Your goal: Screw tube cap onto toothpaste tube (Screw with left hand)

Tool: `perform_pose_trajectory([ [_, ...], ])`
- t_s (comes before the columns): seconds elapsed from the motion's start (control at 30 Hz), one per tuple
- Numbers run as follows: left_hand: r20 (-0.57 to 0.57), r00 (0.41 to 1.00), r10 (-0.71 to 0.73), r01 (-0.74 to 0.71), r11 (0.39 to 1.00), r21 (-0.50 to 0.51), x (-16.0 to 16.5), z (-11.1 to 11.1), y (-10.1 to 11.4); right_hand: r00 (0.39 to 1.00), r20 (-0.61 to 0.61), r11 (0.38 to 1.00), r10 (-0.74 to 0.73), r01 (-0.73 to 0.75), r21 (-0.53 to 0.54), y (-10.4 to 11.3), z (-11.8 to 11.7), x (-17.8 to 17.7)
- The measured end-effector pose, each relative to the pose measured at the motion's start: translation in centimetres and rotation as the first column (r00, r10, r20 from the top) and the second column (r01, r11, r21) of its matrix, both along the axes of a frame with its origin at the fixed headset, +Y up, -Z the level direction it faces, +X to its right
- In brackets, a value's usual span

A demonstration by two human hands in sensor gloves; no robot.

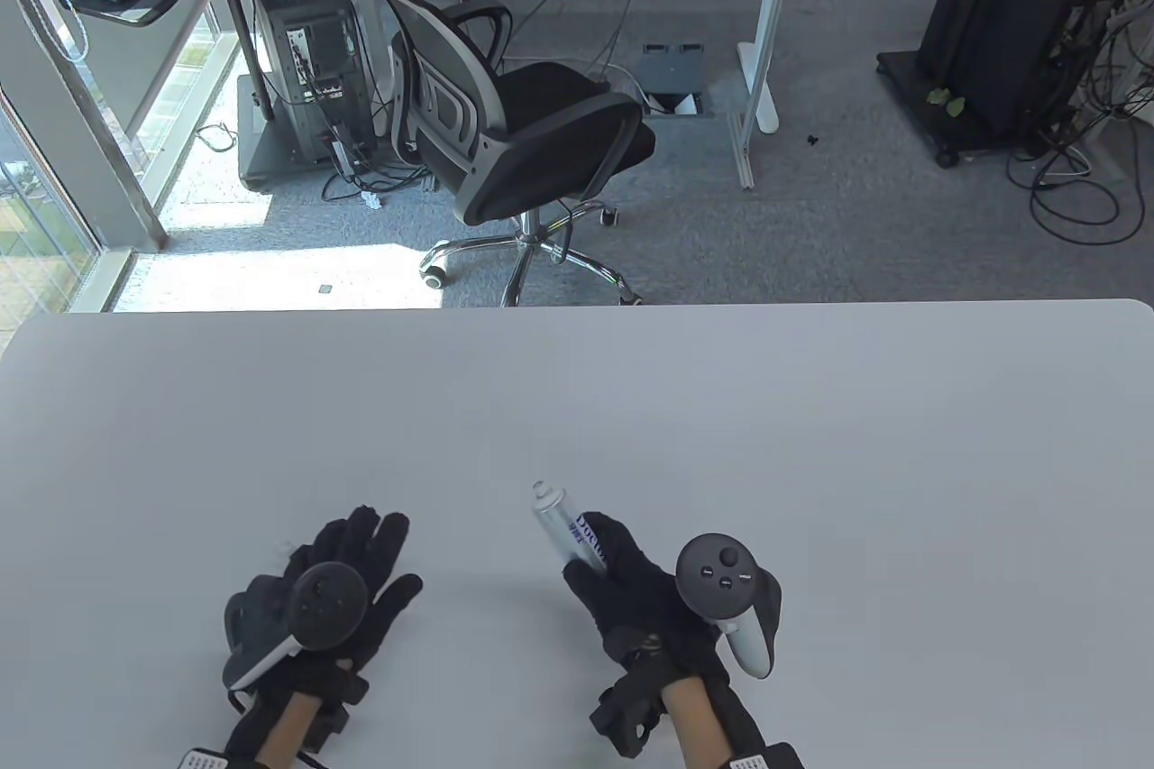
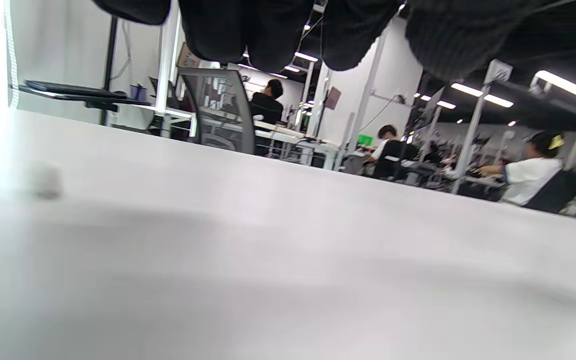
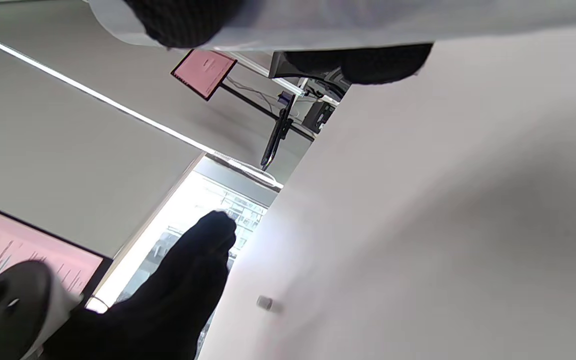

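Two pieces concern me: my right hand [image 1: 645,593] grips the light, soft toothpaste tube [image 1: 566,528] mid-body, so I'd hold gently. The tiny, slippery cap [image 3: 264,302] lies on the tabletop [image 1: 811,462] beside my left hand [image 1: 347,589], fingers spread flat.

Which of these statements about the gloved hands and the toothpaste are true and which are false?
1. The right hand holds the toothpaste tube. True.
2. The cap is already screwed onto the tube. False: it lies alone on the table, apart from the tube.
3. The left hand has the cap in its grip. False: its fingers are spread over the table and hold nothing.
4. An office chair stands beyond the table's far edge. True.
5. The tube's nozzle points away from the person. True.
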State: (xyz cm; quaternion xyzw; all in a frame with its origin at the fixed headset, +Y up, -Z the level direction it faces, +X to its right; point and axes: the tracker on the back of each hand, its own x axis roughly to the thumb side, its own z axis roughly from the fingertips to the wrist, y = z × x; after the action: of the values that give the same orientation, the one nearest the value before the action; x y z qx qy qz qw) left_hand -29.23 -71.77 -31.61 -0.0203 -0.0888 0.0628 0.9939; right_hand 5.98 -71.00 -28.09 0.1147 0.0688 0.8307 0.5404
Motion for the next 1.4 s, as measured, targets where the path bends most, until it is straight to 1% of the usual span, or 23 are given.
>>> perform_pose_trajectory([
  [0.07,-0.077,0.995,-0.061,0.06,0.998,-0.022,-2.0,-1.6,0.2,0.999,-0.044,1.0,0.005,-0.004,0.015,-0.1,1.0,-0.8],
  [0.17,-0.166,0.978,-0.125,0.113,0.99,-0.085,-4.7,-3.9,0.1,0.989,-0.143,0.999,-0.033,0.037,0.027,-1.3,1.8,-1.7],
  [0.23,-0.194,0.966,-0.173,0.148,0.979,-0.137,-6.0,-4.9,-0.9,0.975,-0.203,0.996,-0.089,0.088,-0.016,-1.8,1.9,-2.2],
  [0.27,-0.213,0.956,-0.201,0.168,0.972,-0.165,-6.5,-5.3,-1.6,0.973,-0.212,0.995,-0.097,0.091,-0.035,-2.0,1.9,-2.4],
  [0.37,-0.221,0.946,-0.238,0.194,0.96,-0.201,-7.2,-6.1,-3.2,0.972,-0.219,0.996,-0.082,0.074,-0.044,-2.4,1.9,-2.8],
  [0.5,-0.21,0.925,-0.318,0.274,0.938,-0.211,-7.1,-6.5,-4.6,0.968,-0.243,0.997,-0.057,0.044,-0.058,-2.8,1.9,-3.0],
  [0.57,-0.207,0.917,-0.342,0.32,0.938,-0.131,-6.8,-6.4,-4.6,0.967,-0.25,0.997,-0.046,0.03,-0.066,-3.0,1.8,-3.1],
  [0.63,-0.194,0.94,-0.28,0.261,0.958,-0.115,-6.4,-6.1,-4.1,0.968,-0.248,0.997,-0.026,0.009,-0.07,-3.1,1.6,-3.1],
  [0.73,-0.154,0.984,-0.088,0.081,0.995,-0.053,-4.8,-5.1,-2.4,0.972,-0.234,0.998,0.015,-0.029,-0.055,-3.1,1.5,-3.1],
  [0.83,-0.026,0.992,0.123,-0.123,0.992,0.022,-1.7,-2.7,0.2,0.971,-0.238,0.999,0.034,-0.042,-0.029,-3.1,1.7,-3.2],
  [0.87,0.03,0.979,0.203,-0.205,0.978,0.046,-0.4,-1.5,1.2,0.97,-0.239,0.999,0.039,-0.046,-0.023,-3.0,1.9,-3.3],
  [0.9,0.062,0.966,0.253,-0.256,0.965,0.054,0.3,-0.7,1.7,0.97,-0.238,0.999,0.044,-0.049,-0.017,-2.9,1.9,-3.3],
  [0.97,0.121,0.901,0.417,-0.425,0.904,0.051,1.9,1.4,2.7,0.971,-0.228,0.997,0.077,-0.078,0.002,-2.6,2.1,-3.4],
  [1.0,0.139,0.851,0.506,-0.516,0.855,0.047,2.5,2.6,2.8,0.97,-0.221,0.995,0.099,-0.097,0.021,-2.4,2.3,-3.5],
  [1.1,0.16,0.751,0.641,-0.649,0.761,0.001,3.5,4.3,2.3,0.962,-0.225,0.987,0.157,-0.148,0.058,-2.0,2.6,-3.7],
  [1.13,0.162,0.732,0.662,-0.67,0.743,-0.007,3.6,4.6,2.0,0.96,-0.227,0.986,0.165,-0.155,0.06,-1.9,2.7,-3.7],
  [1.17,0.165,0.702,0.693,-0.702,0.712,-0.007,3.5,4.7,1.6,0.958,-0.229,0.985,0.172,-0.161,0.062,-1.9,2.8,-3.7],
  [1.2,0.163,0.658,0.735,-0.745,0.668,-0.007,3.3,4.9,1.0,0.956,-0.233,0.984,0.179,-0.169,0.061,-1.9,2.8,-3.8],
  [1.23,0.16,0.633,0.758,-0.766,0.643,-0.015,3.2,4.9,0.7,0.953,-0.237,0.982,0.186,-0.177,0.058,-2.0,2.8,-3.9],
  [1.27,0.157,0.592,0.79,-0.794,0.605,-0.05,3.0,5.0,0.3,0.95,-0.243,0.98,0.197,-0.189,0.054,-2.0,2.8,-4.0],
  [1.3,0.152,0.576,0.803,-0.803,0.591,-0.078,2.8,5.1,0.0,0.944,-0.252,0.977,0.214,-0.208,0.049,-2.2,2.8,-4.2],
  [1.33,0.148,0.576,0.804,-0.803,0.59,-0.084,2.7,5.2,-0.2,0.94,-0.258,0.975,0.224,-0.218,0.049,-2.3,2.8,-4.3],
  [1.4,0.153,0.595,0.789,-0.788,0.61,-0.081,2.6,5.3,-0.4,0.932,-0.273,0.971,0.238,-0.235,0.043,-2.4,2.8,-4.6],
])
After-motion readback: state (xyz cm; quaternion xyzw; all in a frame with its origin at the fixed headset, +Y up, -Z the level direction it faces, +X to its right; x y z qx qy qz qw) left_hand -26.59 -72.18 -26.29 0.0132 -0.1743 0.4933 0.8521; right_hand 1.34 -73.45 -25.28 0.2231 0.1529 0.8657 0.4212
